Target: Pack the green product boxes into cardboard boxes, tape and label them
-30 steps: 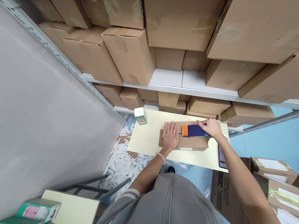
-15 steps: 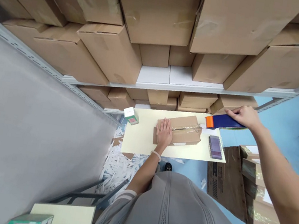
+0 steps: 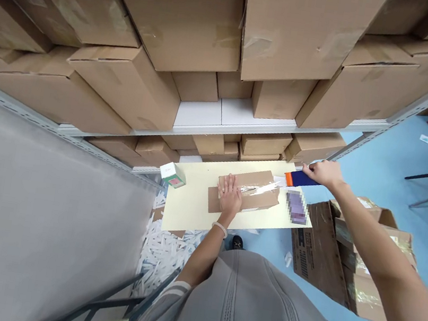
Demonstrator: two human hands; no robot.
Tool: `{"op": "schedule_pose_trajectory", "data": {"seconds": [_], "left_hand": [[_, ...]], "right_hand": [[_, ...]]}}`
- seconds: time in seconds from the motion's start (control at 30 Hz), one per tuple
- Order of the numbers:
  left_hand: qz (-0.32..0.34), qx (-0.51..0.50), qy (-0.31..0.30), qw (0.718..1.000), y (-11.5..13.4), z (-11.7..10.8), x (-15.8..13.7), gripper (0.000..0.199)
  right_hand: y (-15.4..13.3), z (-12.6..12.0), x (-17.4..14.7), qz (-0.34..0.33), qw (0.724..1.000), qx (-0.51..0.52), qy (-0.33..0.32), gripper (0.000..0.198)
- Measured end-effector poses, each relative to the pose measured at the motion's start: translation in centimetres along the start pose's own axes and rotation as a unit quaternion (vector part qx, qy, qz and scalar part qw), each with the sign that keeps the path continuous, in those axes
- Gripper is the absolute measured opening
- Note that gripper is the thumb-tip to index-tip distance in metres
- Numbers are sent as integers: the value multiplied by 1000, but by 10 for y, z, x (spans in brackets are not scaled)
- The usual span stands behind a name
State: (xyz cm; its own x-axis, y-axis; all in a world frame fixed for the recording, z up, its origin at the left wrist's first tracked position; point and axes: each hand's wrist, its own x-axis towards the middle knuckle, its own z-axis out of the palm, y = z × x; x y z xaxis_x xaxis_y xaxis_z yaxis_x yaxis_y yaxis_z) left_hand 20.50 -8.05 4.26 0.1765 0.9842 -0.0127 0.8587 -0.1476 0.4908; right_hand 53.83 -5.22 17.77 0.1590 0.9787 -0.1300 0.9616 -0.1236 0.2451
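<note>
My left hand (image 3: 231,195) lies flat with fingers spread on the left part of a cardboard box (image 3: 259,179) on the pale yellow table. Clear shiny tape (image 3: 268,188) runs along the top seam of the box towards its right end. My right hand (image 3: 327,173) is wrapped round a blue and orange tape dispenser (image 3: 303,179), just off the right end of the box. A whitish strip or paper shows between the dispenser's orange front and the box; I cannot tell which. Beside the box, a pixelated purple dark rectangle (image 3: 296,207) lies on the table.
A small green and white box (image 3: 172,175) stands at the table's (image 3: 184,212) left edge. Shelves (image 3: 241,112) packed with cardboard boxes rise behind. White paper shreds (image 3: 164,252) cover the floor at left. Several cartons (image 3: 323,252) stand at right, and a grey wall is at left.
My right hand has come lower and slightly closer to the box with the dispenser. The tape on the box top looks brighter and smoother. The whole view has shifted; my left hand stays on the box.
</note>
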Motion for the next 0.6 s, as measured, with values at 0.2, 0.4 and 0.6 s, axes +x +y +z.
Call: {"op": "schedule_pose_trajectory", "data": {"seconds": [0.2, 0.4, 0.6], "left_hand": [[-1, 35, 8, 999, 2, 9, 4, 58], [10, 81, 26, 996, 2, 15, 6, 58], [13, 102, 44, 994, -1, 23, 8, 58]], "right_hand": [[-26, 19, 10, -77, 996, -32, -36, 63], [-51, 27, 25, -113, 991, -20, -66, 59], [-59, 47, 33, -24, 995, 54, -83, 51]]}}
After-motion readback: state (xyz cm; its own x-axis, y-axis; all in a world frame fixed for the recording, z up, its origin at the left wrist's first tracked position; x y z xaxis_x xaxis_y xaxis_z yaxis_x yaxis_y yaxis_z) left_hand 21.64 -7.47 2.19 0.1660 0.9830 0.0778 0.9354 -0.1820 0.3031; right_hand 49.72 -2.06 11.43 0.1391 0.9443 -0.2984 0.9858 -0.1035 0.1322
